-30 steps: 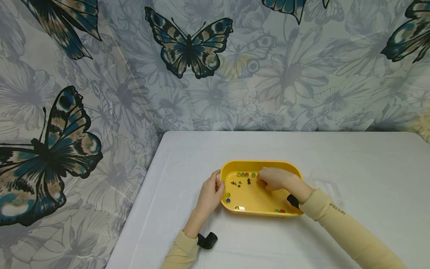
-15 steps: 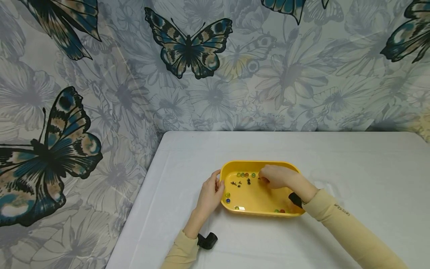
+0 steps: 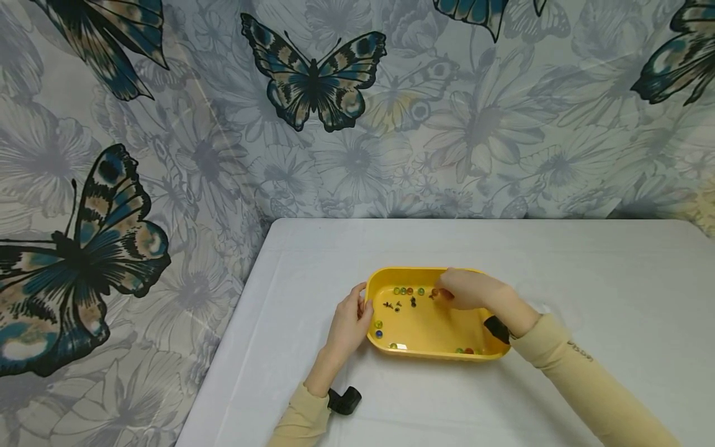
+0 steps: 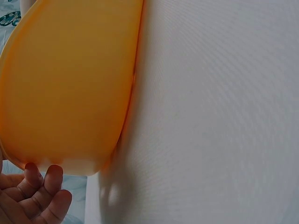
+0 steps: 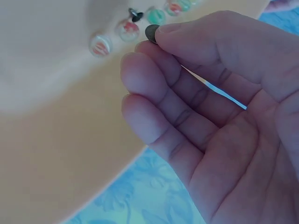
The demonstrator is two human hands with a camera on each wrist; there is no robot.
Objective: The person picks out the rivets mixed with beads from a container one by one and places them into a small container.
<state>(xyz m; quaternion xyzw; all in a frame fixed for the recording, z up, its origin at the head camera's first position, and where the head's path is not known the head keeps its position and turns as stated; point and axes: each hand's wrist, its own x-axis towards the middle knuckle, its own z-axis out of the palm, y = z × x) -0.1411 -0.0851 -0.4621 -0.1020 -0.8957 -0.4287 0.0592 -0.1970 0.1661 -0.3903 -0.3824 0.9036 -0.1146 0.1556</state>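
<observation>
Right grip [image 3: 475,290] has slid right and a little toward the tray's far side, uncovering an orange marble [image 3: 434,292]; the left grip [image 3: 349,323] has stayed put. Thumb and forefinger of the right one pinch a small dark stud [image 5: 151,33] — the right wrist view shows it at their tips, the other fingers gently bent and holding nothing. That stud is over the yellow tray [image 3: 432,332], toward its far right. A second stud [image 5: 136,15] lies in the tray just beside the marbles, which run in a loose row along the far side. Farther left is a scatter of dark bits [image 3: 413,302], then a blue marble [image 3: 379,334] with a pale one near it, and a few more by the near rim. At the tray's left end the left grip grasps the rim, seemingly to steady it on the white tabletop [image 3: 603,298].

I judge the step in hand to be handling studs singly among the marbles, perhaps sorting them — whether this one is being lifted or laid down, I cannot tell. Next probably calls for keeping the pinch light and moving clear of the marbles, which could roll.
</observation>
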